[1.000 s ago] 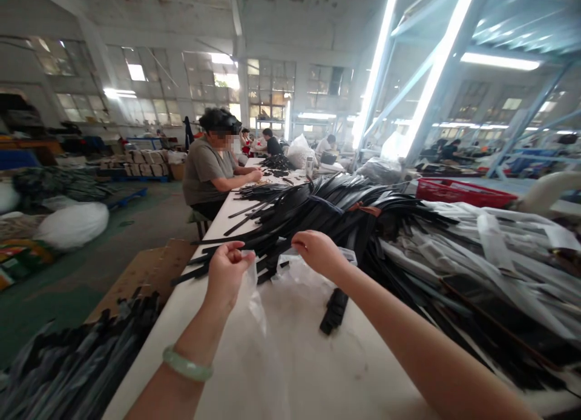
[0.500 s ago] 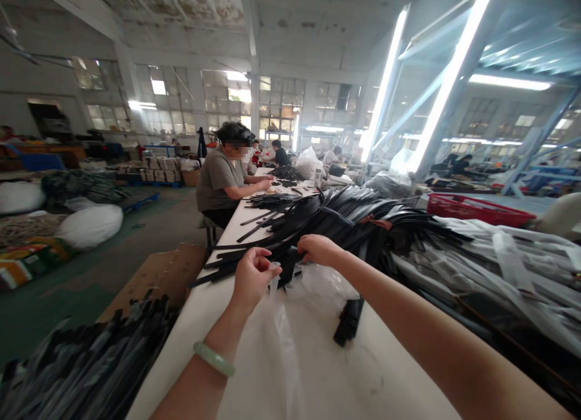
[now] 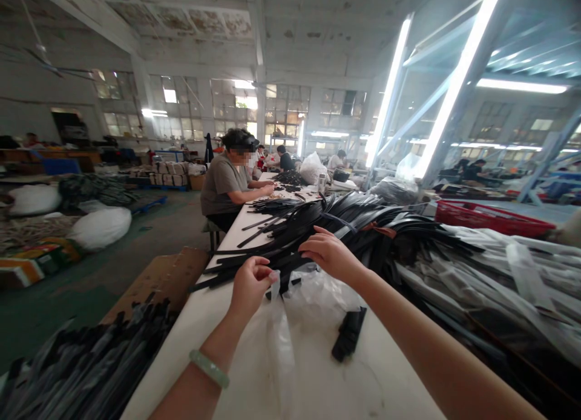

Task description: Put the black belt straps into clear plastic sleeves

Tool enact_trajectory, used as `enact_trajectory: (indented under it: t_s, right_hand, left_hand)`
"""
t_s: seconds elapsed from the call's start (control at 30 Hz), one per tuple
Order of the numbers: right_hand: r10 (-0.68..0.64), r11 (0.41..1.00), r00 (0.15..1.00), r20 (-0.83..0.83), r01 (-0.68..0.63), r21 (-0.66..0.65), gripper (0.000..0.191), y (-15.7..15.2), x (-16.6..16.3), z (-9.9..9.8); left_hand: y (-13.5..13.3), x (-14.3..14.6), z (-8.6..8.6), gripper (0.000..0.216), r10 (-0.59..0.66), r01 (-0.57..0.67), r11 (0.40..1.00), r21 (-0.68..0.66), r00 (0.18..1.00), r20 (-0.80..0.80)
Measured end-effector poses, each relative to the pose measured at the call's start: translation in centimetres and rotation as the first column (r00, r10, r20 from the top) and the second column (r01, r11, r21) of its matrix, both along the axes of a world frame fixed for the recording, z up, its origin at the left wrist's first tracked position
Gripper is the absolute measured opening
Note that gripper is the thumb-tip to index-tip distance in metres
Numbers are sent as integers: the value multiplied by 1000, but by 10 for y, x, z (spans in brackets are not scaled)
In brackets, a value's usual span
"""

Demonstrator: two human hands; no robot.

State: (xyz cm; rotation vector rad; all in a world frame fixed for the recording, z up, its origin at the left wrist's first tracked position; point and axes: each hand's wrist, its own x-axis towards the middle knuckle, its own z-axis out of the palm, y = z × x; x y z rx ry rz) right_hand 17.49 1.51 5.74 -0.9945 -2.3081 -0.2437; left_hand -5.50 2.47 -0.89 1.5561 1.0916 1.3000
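My left hand pinches the top end of a long clear plastic sleeve, which hangs down over the white tabletop. A pale green bangle is on that wrist. To the right, my right hand hovers near the black straps, its fingers loosely stretched out and nothing visible in them. Below it lies crumpled clear plastic, partly covering some dark pieces. A short black strap bundle rests beside the plastic.
A large pile of white plastic-wrapped strips lies on the right, with a red basket behind. Wrapped black strips and cardboard are at lower left. A co-worker sits along the table's left side.
My right hand has lifted slightly from the black straps and its fingers have straightened. My left hand still pinches the sleeve. The view has shifted a little.
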Motion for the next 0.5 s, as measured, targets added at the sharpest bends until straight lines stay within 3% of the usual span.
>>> enact_trajectory:
  t_s: [0.13, 0.5]
  right_hand:
    - [-26, 994, 990, 142, 11, 106, 18, -14, -11, 10]
    - [-110, 992, 949, 295, 87, 89, 23, -17, -12, 10]
  left_hand:
    - [-2, 1, 1, 36, -23, 23, 1000, -15, 1000, -5]
    - [-4, 4, 0, 33, -80, 79, 996, -32, 996, -30]
